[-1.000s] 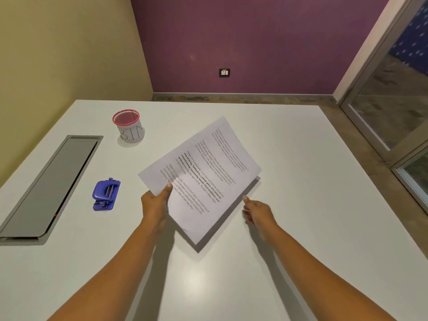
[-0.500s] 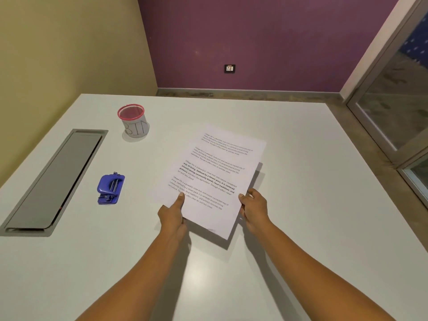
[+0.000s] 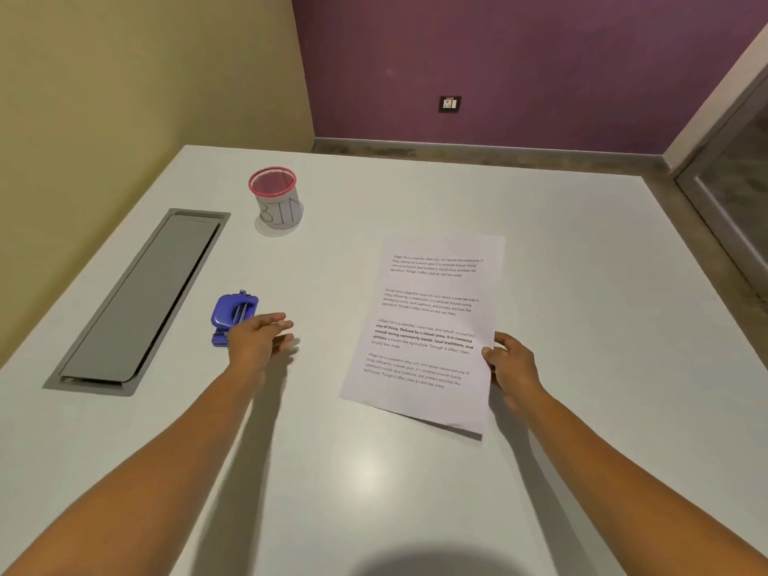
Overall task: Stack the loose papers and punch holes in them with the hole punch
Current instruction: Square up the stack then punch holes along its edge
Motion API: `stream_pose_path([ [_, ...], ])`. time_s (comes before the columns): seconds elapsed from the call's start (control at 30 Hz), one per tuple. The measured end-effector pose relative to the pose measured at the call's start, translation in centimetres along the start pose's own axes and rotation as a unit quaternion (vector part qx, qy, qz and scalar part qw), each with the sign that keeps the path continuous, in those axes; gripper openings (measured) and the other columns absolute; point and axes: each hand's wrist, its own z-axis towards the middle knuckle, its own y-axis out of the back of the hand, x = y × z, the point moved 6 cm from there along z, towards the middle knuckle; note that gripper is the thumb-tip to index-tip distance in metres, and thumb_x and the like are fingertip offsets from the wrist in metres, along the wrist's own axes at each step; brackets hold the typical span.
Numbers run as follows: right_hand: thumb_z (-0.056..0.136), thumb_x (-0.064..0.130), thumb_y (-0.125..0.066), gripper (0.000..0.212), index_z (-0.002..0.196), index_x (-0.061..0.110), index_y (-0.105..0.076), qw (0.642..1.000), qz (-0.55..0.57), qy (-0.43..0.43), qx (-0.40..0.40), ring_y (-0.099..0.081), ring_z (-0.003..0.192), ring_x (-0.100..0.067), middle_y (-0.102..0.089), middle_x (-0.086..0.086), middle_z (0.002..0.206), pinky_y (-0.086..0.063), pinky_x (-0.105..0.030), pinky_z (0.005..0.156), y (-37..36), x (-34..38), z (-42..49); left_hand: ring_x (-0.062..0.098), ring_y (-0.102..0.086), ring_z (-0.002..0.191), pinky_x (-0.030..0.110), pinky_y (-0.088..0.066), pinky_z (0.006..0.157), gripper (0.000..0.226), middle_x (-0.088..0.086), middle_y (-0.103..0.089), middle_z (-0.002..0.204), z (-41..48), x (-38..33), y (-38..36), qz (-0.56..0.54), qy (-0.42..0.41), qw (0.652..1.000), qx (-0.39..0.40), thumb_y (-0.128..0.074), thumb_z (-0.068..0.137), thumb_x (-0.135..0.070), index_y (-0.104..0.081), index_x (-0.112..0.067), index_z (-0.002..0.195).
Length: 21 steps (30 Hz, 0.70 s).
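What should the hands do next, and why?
Probably the left hand should close on the blue hole punch and carry it over to the papers. That hand is open right beside the punch, not gripping it, while the right hand holds the stack's right edge on the table, with no holes visible.

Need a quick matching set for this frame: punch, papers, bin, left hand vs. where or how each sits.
1. punch
2. papers
3. bin
4. left hand

A. held at its right edge by the right hand
B. open, reaching, empty
C. upright, far side of table, red rim
D. blue, just beyond the reaching fingers

Pairs: 1-D, 2-A, 3-C, 4-B
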Motion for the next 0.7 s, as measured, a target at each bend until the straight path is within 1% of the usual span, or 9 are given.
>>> stream_pose_path([
  [0.03,0.090,0.000,-0.050,0.037,0.127,0.005,-0.049,1.000,-0.006,-0.002,0.003,-0.061,0.099,-0.032,-0.063,-0.019,0.117,-0.046,-0.048,0.098,-0.1,-0.2,0.1,0.018,-0.063,0.066,0.019,-0.054,0.053,0.018,0.008,-0.066,0.085,1.0,-0.6,1.1,0.055,-0.027,0.998,-0.034,-0.056,0.086,-0.001,-0.063,0.000,0.102],
  [0.1,0.090,-0.001,-0.049,0.036,0.126,0.005,-0.050,1.000,-0.017,-0.004,0.009,-0.061,0.098,-0.031,-0.062,-0.021,0.119,-0.046,-0.049,0.099,-0.2,-0.5,0.4,0.032,-0.062,0.075,0.031,-0.054,0.074,0.019,0.019,-0.068,0.096,2.6,-1.9,3.1,0.164,-0.076,0.977,-0.110,-0.056,0.084,-0.003,-0.067,-0.001,0.101],
  [0.17,0.090,-0.002,-0.049,0.035,0.124,0.004,-0.051,1.000,-0.021,-0.006,0.011,-0.059,0.094,-0.028,-0.061,-0.022,0.120,-0.047,-0.046,0.098,-0.3,-0.8,0.7,0.037,-0.063,0.085,0.036,-0.051,0.078,0.022,0.021,-0.068,0.104,3.7,-2.9,4.5,0.231,-0.113,0.954,-0.157,-0.052,0.085,-0.004,-0.067,-0.003,0.101],
  [0.3,0.090,-0.002,-0.048,0.032,0.122,0.004,-0.053,1.000,-0.018,-0.014,0.015,-0.058,0.088,-0.028,-0.062,-0.019,0.116,-0.049,-0.036,0.081,-0.3,-1.3,1.3,0.039,-0.059,0.102,0.034,-0.041,0.075,0.031,0.023,-0.064,0.112,5.9,-3.5,5.6,0.338,-0.123,0.919,-0.163,-0.052,0.086,-0.004,-0.060,0.001,0.115],
  [0.43,0.090,-0.002,-0.049,0.030,0.119,0.005,-0.055,0.999,-0.029,-0.002,0.013,-0.058,0.085,-0.027,-0.063,-0.015,0.110,-0.046,-0.026,0.066,-0.2,-1.3,1.6,0.040,-0.055,0.112,0.042,-0.043,0.092,0.039,0.025,-0.059,0.122,7.7,-3.2,6.1,0.388,-0.077,0.908,-0.137,-0.057,0.087,-0.012,-0.054,0.005,0.123],
  [0.53,0.090,-0.001,-0.050,0.032,0.121,0.005,-0.055,0.999,-0.039,0.000,0.015,-0.058,0.085,-0.026,-0.064,-0.014,0.110,-0.046,-0.027,0.071,-0.3,-1.3,1.9,0.041,-0.058,0.107,0.042,-0.044,0.090,0.034,0.026,-0.063,0.115,8.2,-3.5,6.3,0.387,-0.067,0.910,-0.132,-0.060,0.085,-0.010,-0.060,0.005,0.116],
  [0.6,0.090,0.000,-0.049,0.032,0.122,0.006,-0.055,0.999,-0.045,-0.001,0.018,-0.059,0.087,-0.026,-0.064,-0.014,0.112,-0.046,-0.032,0.077,-0.4,-1.3,2.0,0.041,-0.061,0.099,0.045,-0.050,0.086,0.032,0.028,-0.063,0.113,8.5,-3.3,6.5,0.351,-0.036,0.927,-0.130,-0.062,0.084,-0.005,-0.061,0.006,0.114],
  [0.63,0.091,0.001,-0.049,0.032,0.121,0.007,-0.055,0.999,-0.046,0.000,0.019,-0.059,0.087,-0.026,-0.065,-0.013,0.112,-0.046,-0.031,0.075,-0.5,-1.2,1.9,0.039,-0.063,0.093,0.045,-0.055,0.078,0.031,0.028,-0.063,0.112,8.6,-2.9,6.5,0.310,-0.011,0.943,-0.123,-0.063,0.083,-0.003,-0.061,0.006,0.113],
  [0.7,0.091,0.001,-0.049,0.031,0.121,0.008,-0.056,0.999,-0.049,0.004,0.018,-0.059,0.085,-0.025,-0.065,-0.013,0.111,-0.046,-0.029,0.073,-0.5,-1.0,1.9,0.033,-0.062,0.076,0.032,-0.057,0.052,0.029,0.026,-0.062,0.107,8.4,-2.4,6.1,0.214,0.025,0.971,-0.100,-0.063,0.082,0.002,-0.060,0.007,0.110],
])
